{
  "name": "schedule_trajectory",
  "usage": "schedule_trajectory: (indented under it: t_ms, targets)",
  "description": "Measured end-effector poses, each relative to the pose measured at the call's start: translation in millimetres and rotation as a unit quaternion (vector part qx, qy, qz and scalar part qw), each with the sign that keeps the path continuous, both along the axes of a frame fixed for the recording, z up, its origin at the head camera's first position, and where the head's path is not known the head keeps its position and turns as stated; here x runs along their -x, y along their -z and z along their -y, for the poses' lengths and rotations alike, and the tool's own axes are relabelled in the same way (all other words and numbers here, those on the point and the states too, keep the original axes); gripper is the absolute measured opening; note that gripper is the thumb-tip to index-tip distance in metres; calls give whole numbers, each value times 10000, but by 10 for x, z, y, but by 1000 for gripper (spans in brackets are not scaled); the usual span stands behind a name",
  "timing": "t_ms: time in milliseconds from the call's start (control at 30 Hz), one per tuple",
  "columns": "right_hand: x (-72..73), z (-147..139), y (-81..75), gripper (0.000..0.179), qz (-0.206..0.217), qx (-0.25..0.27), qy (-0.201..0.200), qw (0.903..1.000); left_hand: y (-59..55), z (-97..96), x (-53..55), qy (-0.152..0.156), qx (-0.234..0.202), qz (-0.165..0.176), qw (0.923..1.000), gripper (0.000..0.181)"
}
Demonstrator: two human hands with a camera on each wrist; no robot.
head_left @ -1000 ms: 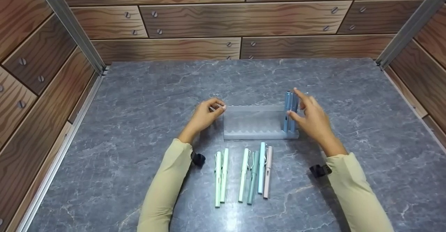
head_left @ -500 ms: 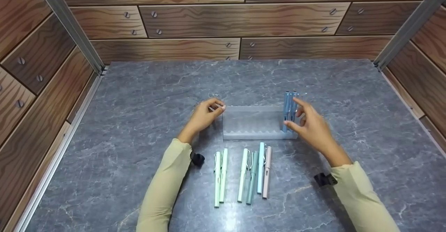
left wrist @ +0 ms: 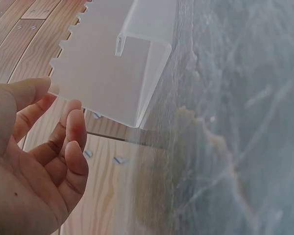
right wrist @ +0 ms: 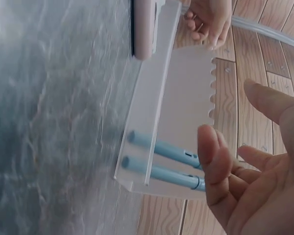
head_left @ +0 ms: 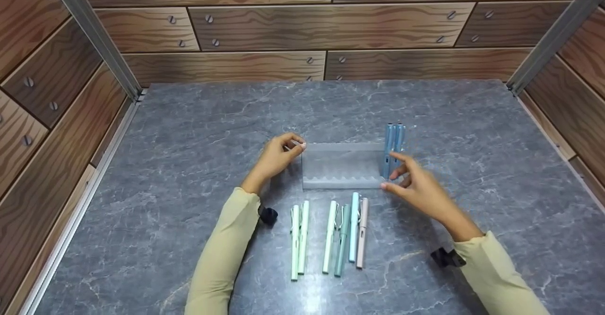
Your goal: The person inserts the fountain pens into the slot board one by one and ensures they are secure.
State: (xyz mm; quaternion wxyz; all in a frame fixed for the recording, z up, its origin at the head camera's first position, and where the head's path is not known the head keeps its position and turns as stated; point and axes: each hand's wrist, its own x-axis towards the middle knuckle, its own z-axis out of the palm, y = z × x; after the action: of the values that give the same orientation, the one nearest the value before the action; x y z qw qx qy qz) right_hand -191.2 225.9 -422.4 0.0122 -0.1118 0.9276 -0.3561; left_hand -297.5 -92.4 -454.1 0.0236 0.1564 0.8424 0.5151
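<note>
A frosted clear pen rack (head_left: pixel 342 161) with a notched top edge stands on the table. My left hand (head_left: pixel 280 158) pinches its upper left corner between thumb and forefinger; the left wrist view shows the other fingers loosely bent beside the rack (left wrist: pixel 103 73). Two blue pens, one (head_left: pixel 389 137) beside the other (head_left: pixel 400 135), stand upright in the slots at the right end. My right hand (head_left: pixel 423 189) is close in front of them, thumb and fingers spread apart and holding nothing. In the right wrist view, the pens' lower ends (right wrist: pixel 171 175) sit behind the front lip.
Several pens lie in front of the rack: two light green (head_left: pixel 295 244) ones at left, then a mint pen (head_left: pixel 330 239), a teal pen (head_left: pixel 341 244), a light blue pen (head_left: pixel 353 230) and a pinkish pen (head_left: pixel 362 234). Wood-patterned panels (head_left: pixel 331 26) border the grey marbled table (head_left: pixel 156 163).
My right hand has come down from the tops of the blue pens toward the rack's lower right end. The right blue pen now stands beside the other. The left hand stays at the corner.
</note>
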Motion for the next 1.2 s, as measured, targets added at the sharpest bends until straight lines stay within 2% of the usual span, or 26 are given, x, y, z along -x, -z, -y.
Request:
schedule_trajectory:
  t_ms: [367, 600, 767, 967, 1200]
  targets:
    - [-115, 70, 22, 73, 708, 354, -395, 9961, -11, -2, -2, -28, 67, -21, 10000, 18]
    - [-166, 155, 104, 76, 1151, 436, -593, 9906, -11, 1, -3, 7, 43, 46, 10000, 20]
    - [-208, 210, 161, 74, 1366, 390, -768, 9869, -2, -1, 2, -7, 38, -24, 10000, 19]
    - [-244, 272, 211, 78, 1392, 8, -653, 9881, 3, -3, 2, -17, 17, -47, 10000, 19]
    - [-256, 314, 236, 81, 1371, -149, -658, 9883, 6, -4, 11, -14, 50, -78, 10000, 20]
